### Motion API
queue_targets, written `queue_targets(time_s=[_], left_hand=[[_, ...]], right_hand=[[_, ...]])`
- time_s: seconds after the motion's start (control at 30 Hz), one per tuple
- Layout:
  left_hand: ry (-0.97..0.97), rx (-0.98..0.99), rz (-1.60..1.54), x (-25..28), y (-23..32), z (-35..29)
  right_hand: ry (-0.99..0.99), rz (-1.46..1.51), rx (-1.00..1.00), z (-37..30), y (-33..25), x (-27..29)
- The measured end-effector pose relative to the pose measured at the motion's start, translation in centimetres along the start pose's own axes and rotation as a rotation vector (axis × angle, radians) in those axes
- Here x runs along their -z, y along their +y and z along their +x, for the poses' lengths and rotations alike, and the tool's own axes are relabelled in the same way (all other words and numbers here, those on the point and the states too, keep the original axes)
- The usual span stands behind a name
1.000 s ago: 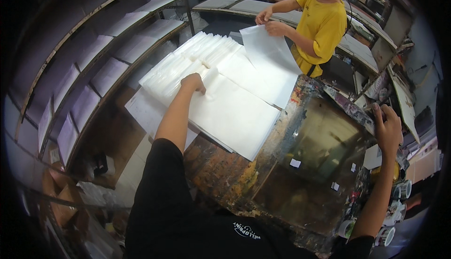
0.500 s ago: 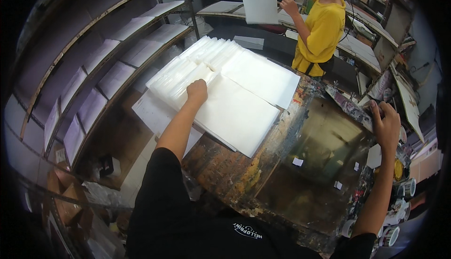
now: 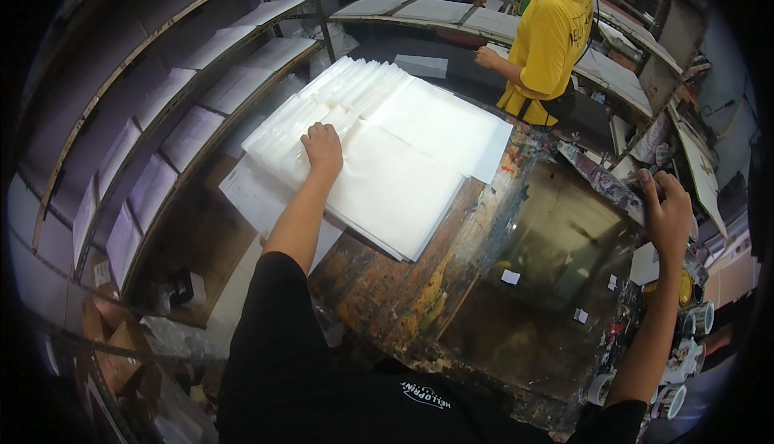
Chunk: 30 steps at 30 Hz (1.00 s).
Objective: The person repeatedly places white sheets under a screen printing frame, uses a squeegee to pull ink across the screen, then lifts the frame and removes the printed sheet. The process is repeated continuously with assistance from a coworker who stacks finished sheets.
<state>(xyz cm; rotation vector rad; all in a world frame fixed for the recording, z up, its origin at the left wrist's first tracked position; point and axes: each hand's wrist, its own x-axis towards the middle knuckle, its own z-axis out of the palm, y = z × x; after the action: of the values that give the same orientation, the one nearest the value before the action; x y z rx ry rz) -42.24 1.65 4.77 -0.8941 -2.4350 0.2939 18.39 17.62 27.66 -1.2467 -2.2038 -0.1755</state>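
Head view: your L hand [image 3: 322, 151] is curled on the fanned white sheets [image 3: 274, 131] atop the stained bench [image 3: 363, 283]; can't tell if it's pinching any. R hand [image 3: 667, 217] half-curled at the mottled bar [image 3: 601, 180], hold unclear. Prob. partway: other sheets [image 3: 165, 94] out on racks [image 3: 318, 13], thick pile left

The curled fingertips of the left hand [image 3: 322, 152] are hidden beneath its knuckles, so whether they pinch one of the white sheets [image 3: 407, 186] cannot be told. How the right hand [image 3: 669, 212] meets the paint-stained bar [image 3: 601, 180] is likewise unclear. Its forearm covers parts of the paint cans [image 3: 698, 319], and the lower edge cuts off the right black sleeve [image 3: 619, 421]. The co-worker in yellow [image 3: 552, 41] has a blurred head, cropped at the top. The white tabs [image 3: 510, 277] are too small to identify.
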Motion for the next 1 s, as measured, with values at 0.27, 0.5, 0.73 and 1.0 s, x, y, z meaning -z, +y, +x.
queue_targets(time_s=[0.27,0.5,0.73,1.0], left_hand=[[-0.141,0.045,-0.107,0.3,0.2,1.1],[-0.483,0.282,-0.266,2.4,-2.3,3.8],[-0.626,0.201,-0.302,3.2,-3.5,5.1],[-0.132,0.099,-0.09,0.7,-0.4,1.2]], right_hand=[[0.043,0.015,-0.001,-0.1,-0.5,-0.1],[0.042,0.027,0.027,0.0,-0.2,-0.5],[0.002,0.006,0.004,0.2,-0.5,0.1],[0.024,0.046,0.017,0.4,0.0,-0.1]])
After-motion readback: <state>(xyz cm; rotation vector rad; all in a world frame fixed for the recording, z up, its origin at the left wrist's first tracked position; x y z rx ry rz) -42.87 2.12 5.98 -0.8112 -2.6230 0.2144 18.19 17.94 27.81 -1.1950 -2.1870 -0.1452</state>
